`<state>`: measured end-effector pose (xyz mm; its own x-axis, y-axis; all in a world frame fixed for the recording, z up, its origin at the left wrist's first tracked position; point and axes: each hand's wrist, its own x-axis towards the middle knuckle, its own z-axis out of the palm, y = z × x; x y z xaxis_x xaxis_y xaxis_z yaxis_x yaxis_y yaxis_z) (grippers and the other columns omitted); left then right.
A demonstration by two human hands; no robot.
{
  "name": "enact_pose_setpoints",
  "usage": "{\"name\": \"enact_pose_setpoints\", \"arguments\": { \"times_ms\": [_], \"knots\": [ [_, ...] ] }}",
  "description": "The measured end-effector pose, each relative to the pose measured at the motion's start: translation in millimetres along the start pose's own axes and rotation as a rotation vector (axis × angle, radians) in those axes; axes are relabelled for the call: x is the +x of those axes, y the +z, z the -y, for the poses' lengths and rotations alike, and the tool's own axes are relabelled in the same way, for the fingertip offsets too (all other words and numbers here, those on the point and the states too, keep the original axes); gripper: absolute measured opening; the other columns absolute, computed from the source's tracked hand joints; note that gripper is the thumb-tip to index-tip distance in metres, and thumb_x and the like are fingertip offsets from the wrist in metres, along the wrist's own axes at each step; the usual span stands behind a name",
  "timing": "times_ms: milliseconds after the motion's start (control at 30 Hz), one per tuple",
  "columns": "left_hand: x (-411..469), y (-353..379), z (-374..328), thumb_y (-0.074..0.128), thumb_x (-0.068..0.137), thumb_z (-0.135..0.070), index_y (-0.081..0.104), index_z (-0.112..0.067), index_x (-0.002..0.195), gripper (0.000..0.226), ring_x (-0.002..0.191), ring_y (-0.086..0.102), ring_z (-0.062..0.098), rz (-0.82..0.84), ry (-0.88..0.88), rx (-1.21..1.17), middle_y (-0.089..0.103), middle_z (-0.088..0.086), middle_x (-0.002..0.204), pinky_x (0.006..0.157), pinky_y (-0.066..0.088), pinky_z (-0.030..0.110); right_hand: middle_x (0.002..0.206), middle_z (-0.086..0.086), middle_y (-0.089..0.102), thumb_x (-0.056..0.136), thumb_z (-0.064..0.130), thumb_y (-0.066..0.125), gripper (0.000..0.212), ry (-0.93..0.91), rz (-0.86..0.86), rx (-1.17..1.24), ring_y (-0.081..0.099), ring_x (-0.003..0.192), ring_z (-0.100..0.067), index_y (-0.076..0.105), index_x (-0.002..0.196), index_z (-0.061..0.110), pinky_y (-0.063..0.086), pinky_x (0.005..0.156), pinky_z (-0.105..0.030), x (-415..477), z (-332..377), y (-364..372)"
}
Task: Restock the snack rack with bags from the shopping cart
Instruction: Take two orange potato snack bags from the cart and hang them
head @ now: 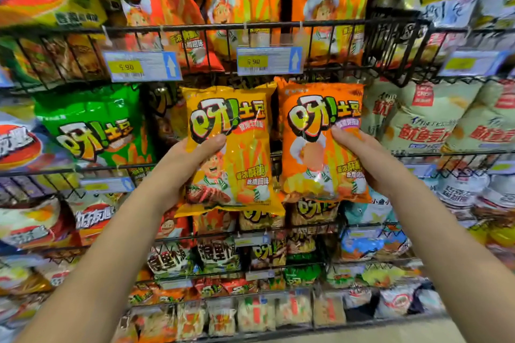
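On the left of the snack rack (250, 25), a green bag (92, 125) of the same brand is seen standing on the middle shelf. Next, the yellow bag (231, 147) is gripped at its left edge by the left hand (184, 170), with the thumb laid across the front. Just beside it, edges touching or nearly so, the orange bag (320, 142) is gripped at its right edge by the right hand (367, 159) in the same way. Both bags are held upright in front of the middle shelf and are not yet set down.

The bags are judged to be light, air-filled and soft, with glossy film that may slip. The contents are probably brittle, so a hold at the side seam is preferred to a squeeze in the middle.

Counted: two bags in hand, one per hand; two price tags (142, 65) clearly seen on the upper rail. The shopping cart is not in view.
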<state>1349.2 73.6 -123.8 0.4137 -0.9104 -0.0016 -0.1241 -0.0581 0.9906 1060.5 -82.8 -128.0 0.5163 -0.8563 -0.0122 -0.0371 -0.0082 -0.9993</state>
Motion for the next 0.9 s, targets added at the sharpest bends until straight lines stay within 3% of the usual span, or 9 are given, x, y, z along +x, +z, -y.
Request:
{"name": "enact_pose_setpoints", "arguments": {
  "times_ms": [67, 167, 233, 300, 400, 500, 633, 800, 900],
  "knots": [
    [1.3, 2.8, -3.3, 0.07, 0.072, -0.061, 0.064, -0.037, 0.116, 0.05, 0.079, 0.065, -0.011, 0.005, -0.019, -0.014, 0.067, -0.024, 0.102, 0.07, 0.039, 0.02, 0.107, 0.0, 0.079, 0.089, 0.051, 0.066, 0.038, 0.025, 0.016, -0.026, 0.077, 0.096, -0.02, 0.068, 0.119, 0.027, 0.056, 0.089, -0.039, 2.7, 5.0, -3.2],
    [2.9, 7.4, -6.9, 0.07, 0.065, -0.065, 0.064, -0.04, 0.104, 0.046, 0.088, 0.058, -0.009, 0.011, -0.031, -0.006, 0.067, -0.03, 0.092, 0.075, 0.037, 0.022, 0.105, -0.001, 0.08, 0.092, 0.05, 0.064, 0.035, 0.054, 0.037, -0.067, 0.078, 0.093, -0.021, 0.07, 0.117, 0.026, 0.059, 0.083, -0.036, 9.0, 12.1, -8.9],
    [0.8, 10.0, -8.9, 0.068, 0.073, -0.06, 0.062, -0.037, 0.098, 0.034, 0.076, 0.061, -0.012, 0.018, -0.031, -0.009, 0.069, -0.03, 0.08, 0.077, 0.038, 0.02, 0.106, -0.003, 0.08, 0.092, 0.051, 0.065, 0.037, 0.053, 0.049, -0.07, 0.078, 0.095, -0.023, 0.072, 0.117, 0.025, 0.059, 0.084, -0.037, 12.4, 17.8, -14.0],
    [-1.8, 12.5, -11.4, 0.07, 0.062, -0.067, 0.061, -0.032, 0.094, 0.049, 0.062, 0.063, -0.015, 0.047, -0.007, 0.015, 0.068, -0.03, 0.067, 0.069, 0.043, 0.014, 0.107, -0.004, 0.079, 0.089, 0.054, 0.067, 0.04, 0.049, 0.032, -0.062, 0.078, 0.095, -0.025, 0.073, 0.117, 0.026, 0.059, 0.086, -0.038, 17.5, 25.1, -20.5],
    [-2.0, 10.3, -7.9, 0.083, 0.054, -0.07, 0.062, -0.031, 0.091, 0.058, 0.073, 0.065, -0.005, 0.034, -0.004, 0.032, 0.066, -0.03, 0.066, 0.071, 0.045, 0.018, 0.098, -0.004, 0.081, 0.09, 0.053, 0.068, 0.036, 0.066, 0.004, -0.09, 0.079, 0.083, -0.022, 0.076, 0.108, 0.023, 0.061, 0.07, -0.031, 32.6, 35.2, -26.6],
    [1.0, 7.4, -6.2, 0.077, 0.059, -0.071, 0.067, -0.034, 0.097, 0.054, 0.091, 0.059, 0.01, -0.033, -0.026, 0.016, 0.068, -0.028, 0.075, 0.08, 0.039, 0.027, 0.1, -0.006, 0.08, 0.089, 0.054, 0.069, 0.033, 0.093, -0.01, -0.103, 0.079, 0.08, -0.018, 0.082, 0.094, 0.024, 0.06, 0.069, -0.028, 51.7, 38.3, -29.3],
    [-3.9, 11.7, -9.6, 0.078, 0.058, -0.072, 0.069, -0.034, 0.107, 0.063, 0.098, 0.061, 0.011, -0.046, -0.045, 0.02, 0.072, -0.021, 0.09, 0.087, 0.04, 0.03, 0.104, -0.005, 0.08, 0.085, 0.061, 0.069, 0.042, 0.104, 0.025, -0.069, 0.078, 0.093, -0.024, 0.076, 0.107, 0.026, 0.057, 0.09, -0.041, 68.1, 38.2, -29.7],
    [-7.9, 17.3, -9.1, 0.075, 0.071, -0.063, 0.066, -0.032, 0.11, 0.05, 0.098, 0.059, 0.01, -0.045, -0.074, 0.027, 0.067, -0.012, 0.102, 0.085, 0.04, 0.028, 0.11, -0.004, 0.079, 0.09, 0.058, 0.066, 0.041, 0.08, 0.021, -0.058, 0.077, 0.094, -0.02, 0.072, 0.114, 0.025, 0.057, 0.091, -0.039, 94.3, 41.0, -30.5],
    [-10.1, 16.4, -8.3, 0.081, 0.054, -0.079, 0.063, -0.03, 0.124, 0.087, 0.111, 0.059, 0.015, -0.038, -0.098, 0.049, 0.066, -0.009, 0.117, 0.098, 0.04, 0.035, 0.11, -0.006, 0.079, 0.092, 0.052, 0.067, 0.045, 0.076, 0.01, -0.024, 0.077, 0.095, -0.022, 0.07, 0.123, 0.019, 0.061, 0.084, -0.037, 104.9, 41.6, -31.0]
  ]
}}
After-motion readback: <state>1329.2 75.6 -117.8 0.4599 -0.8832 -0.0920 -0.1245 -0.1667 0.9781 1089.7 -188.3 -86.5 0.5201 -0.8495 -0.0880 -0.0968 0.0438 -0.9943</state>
